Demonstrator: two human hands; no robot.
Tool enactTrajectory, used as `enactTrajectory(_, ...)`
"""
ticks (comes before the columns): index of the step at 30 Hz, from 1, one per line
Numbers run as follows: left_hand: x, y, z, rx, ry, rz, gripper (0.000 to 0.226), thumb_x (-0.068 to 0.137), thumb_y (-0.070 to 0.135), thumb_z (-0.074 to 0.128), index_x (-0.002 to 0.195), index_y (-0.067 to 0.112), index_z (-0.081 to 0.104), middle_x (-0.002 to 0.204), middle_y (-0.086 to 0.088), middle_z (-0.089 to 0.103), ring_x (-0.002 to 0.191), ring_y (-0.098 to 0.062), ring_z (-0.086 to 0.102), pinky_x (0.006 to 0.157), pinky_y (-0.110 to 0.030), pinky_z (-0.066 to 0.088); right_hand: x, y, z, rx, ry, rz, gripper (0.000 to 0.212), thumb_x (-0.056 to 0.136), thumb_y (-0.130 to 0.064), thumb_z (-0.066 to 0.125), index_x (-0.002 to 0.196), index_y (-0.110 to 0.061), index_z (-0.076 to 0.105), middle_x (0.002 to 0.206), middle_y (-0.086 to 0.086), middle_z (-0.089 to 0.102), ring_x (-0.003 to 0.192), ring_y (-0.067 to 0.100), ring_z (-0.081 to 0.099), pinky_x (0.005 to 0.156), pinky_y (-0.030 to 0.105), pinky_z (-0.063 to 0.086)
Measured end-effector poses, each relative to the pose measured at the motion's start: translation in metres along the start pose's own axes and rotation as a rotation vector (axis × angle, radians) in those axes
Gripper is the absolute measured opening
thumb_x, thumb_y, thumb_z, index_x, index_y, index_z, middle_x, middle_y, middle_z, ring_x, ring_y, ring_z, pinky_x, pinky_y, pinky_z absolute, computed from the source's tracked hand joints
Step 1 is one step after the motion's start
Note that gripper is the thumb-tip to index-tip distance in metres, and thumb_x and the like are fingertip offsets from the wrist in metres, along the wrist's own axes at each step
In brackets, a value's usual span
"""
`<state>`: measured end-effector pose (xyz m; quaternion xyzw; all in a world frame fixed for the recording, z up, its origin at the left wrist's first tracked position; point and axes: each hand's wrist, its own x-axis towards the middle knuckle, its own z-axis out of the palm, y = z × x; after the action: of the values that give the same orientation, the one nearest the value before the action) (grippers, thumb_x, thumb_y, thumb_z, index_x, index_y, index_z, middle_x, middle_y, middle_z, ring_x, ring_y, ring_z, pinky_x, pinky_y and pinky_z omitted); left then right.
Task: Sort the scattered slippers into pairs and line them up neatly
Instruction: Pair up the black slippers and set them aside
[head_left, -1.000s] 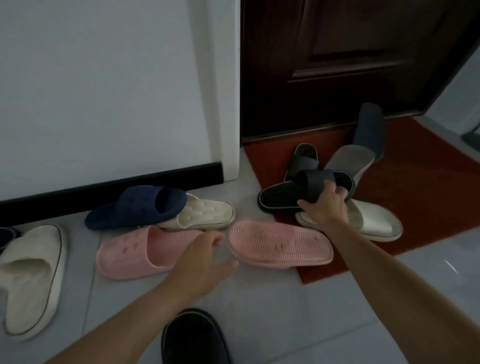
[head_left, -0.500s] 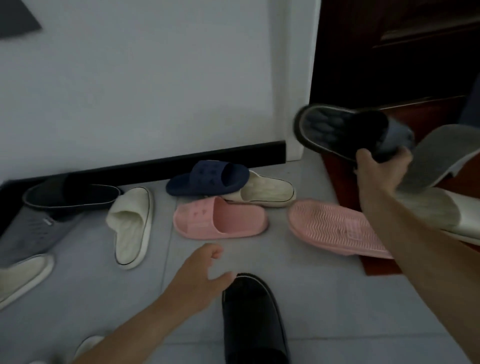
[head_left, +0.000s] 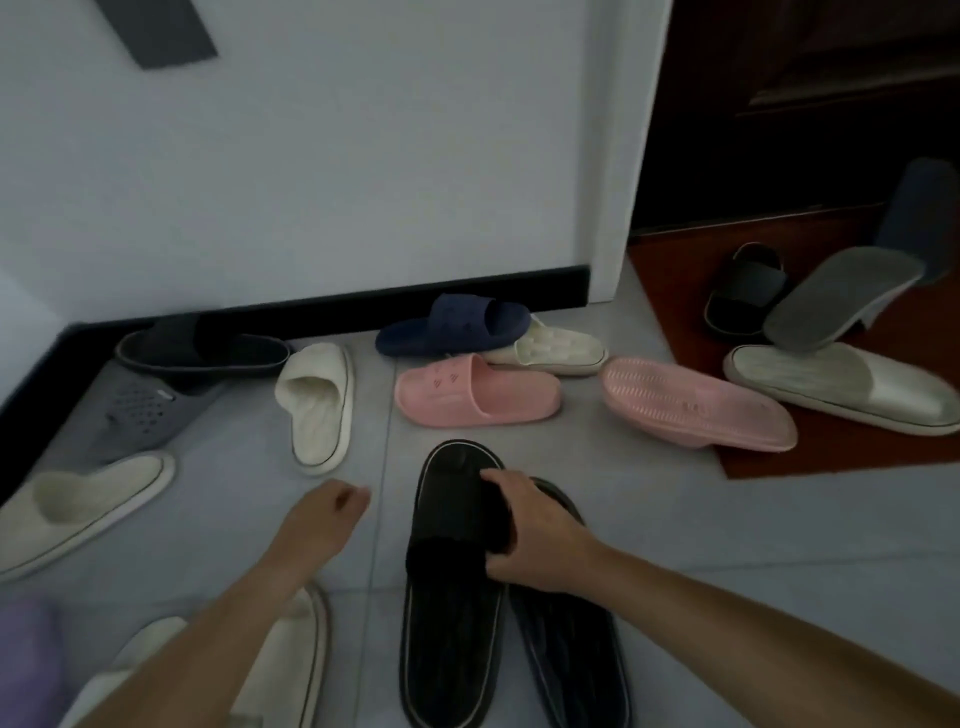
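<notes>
Two black slippers lie side by side, touching, on the grey floor tiles (head_left: 675, 545) close to the person: left slipper (head_left: 452, 623), right slipper (head_left: 571, 660). Right hand (head_left: 535, 535) curls over the right slipper's strap and grips it. Left hand (head_left: 322, 514) hovers just left, fingers loosely curled, holding nothing. Beyond: pink slipper (head_left: 478, 395) upright, its mate (head_left: 696, 405) sole-up, one end on the red mat (head_left: 675, 270).

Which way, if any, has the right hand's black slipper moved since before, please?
Yes: the held slipper left the red mat for the tiles beside its black mate.
</notes>
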<state>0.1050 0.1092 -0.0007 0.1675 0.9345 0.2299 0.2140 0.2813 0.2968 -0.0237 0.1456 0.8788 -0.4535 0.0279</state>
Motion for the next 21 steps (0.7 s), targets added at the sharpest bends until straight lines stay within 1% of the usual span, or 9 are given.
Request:
enactTrajectory(2,-0.007,-0.002,0.002,-0.116,-0.093,0.008,0.032,0.091,0.04,0.054,0.094,0.009,0.061,0.093,-0.01,0.068,0.085,-0.026,0.067,0.075,-0.035,0.049,0.002,-0.003,0.014,-0.018,-0.082,0.02,0.092,0.068,-0.029,0.07,0.145,-0.019,0.021,0.146,0.001,0.033,0.128,0.015,0.041,0.1,0.014,0.029)
enactTrajectory(4,-0.018,-0.003,0.011,-0.158,-0.217,0.022,0.035,0.084,0.048,0.061,0.103,0.019,0.056,0.096,0.002,0.064,0.086,-0.017,0.065,0.07,-0.027,0.049,0.004,-0.003,0.023,-0.069,-0.145,0.013,0.09,0.07,-0.025,0.069,0.145,-0.02,0.02,0.147,0.003,0.033,0.123,0.018,0.047,0.096,0.016,0.034)
enactTrajectory(8,-0.03,0.0,0.032,0.064,-0.382,0.144,0.057,0.073,0.057,0.069,0.115,0.025,0.05,0.095,0.009,0.057,0.087,-0.01,0.058,0.072,-0.022,0.045,0.01,-0.006,0.028,-0.148,-0.224,-0.011,0.084,0.069,-0.02,0.067,0.14,-0.021,0.024,0.141,0.004,0.037,0.116,0.021,0.051,0.093,0.029,0.046)
enactTrajectory(10,-0.03,0.004,0.037,0.071,-0.304,0.199,0.051,0.078,0.061,0.061,0.111,0.023,0.052,0.092,0.008,0.056,0.084,-0.013,0.058,0.072,-0.025,0.044,0.009,-0.007,0.023,-0.132,-0.201,-0.009,0.085,0.069,-0.019,0.067,0.142,-0.02,0.024,0.141,0.003,0.037,0.119,0.018,0.048,0.092,0.022,0.041)
enactTrajectory(13,-0.027,0.02,0.036,-0.291,-0.132,0.114,0.045,0.091,0.058,0.036,0.093,0.018,0.057,0.081,0.0,0.062,0.073,-0.018,0.062,0.064,-0.027,0.047,0.004,-0.005,0.003,-0.135,-0.078,0.0,0.082,0.068,-0.019,0.067,0.141,-0.021,0.03,0.137,0.0,0.044,0.119,0.009,0.047,0.093,0.01,0.03)
enactTrajectory(15,-0.026,0.032,0.041,-0.406,-0.097,0.081,0.034,0.095,0.045,0.036,0.091,0.018,0.056,0.08,-0.003,0.064,0.073,-0.023,0.063,0.061,-0.029,0.051,-0.005,0.001,-0.02,-0.109,0.024,0.021,0.076,0.067,-0.014,0.067,0.136,-0.023,0.038,0.113,-0.004,0.058,0.094,-0.011,0.053,0.082,0.002,0.033)
enactTrajectory(17,-0.025,0.042,0.054,-0.212,-0.134,0.128,0.024,0.093,0.035,0.046,0.099,0.015,0.056,0.089,-0.006,0.067,0.083,-0.027,0.064,0.076,-0.035,0.052,-0.018,0.018,-0.051,-0.12,0.109,0.06,0.071,0.066,-0.01,0.067,0.13,-0.028,0.044,0.082,-0.016,0.055,0.069,-0.016,0.054,0.062,-0.001,0.038)
enactTrajectory(18,-0.028,0.048,0.062,-0.113,-0.184,0.153,0.026,0.091,0.036,0.05,0.105,0.016,0.055,0.094,-0.005,0.066,0.087,-0.026,0.064,0.08,-0.033,0.05,-0.027,0.027,-0.068,-0.147,0.137,0.092,0.07,0.066,-0.01,0.068,0.128,-0.033,0.043,0.078,-0.017,0.053,0.065,-0.012,0.056,0.056,0.003,0.041)
enactTrajectory(21,-0.042,0.067,0.091,0.062,-0.377,0.241,0.055,0.082,0.052,0.059,0.123,0.019,0.045,0.107,-0.002,0.061,0.097,-0.022,0.06,0.083,-0.032,0.048,-0.058,0.063,-0.116,-0.234,0.192,0.194,0.072,0.067,-0.011,0.068,0.127,-0.039,0.04,0.099,-0.002,0.059,0.069,0.003,0.058,0.057,0.014,0.042)
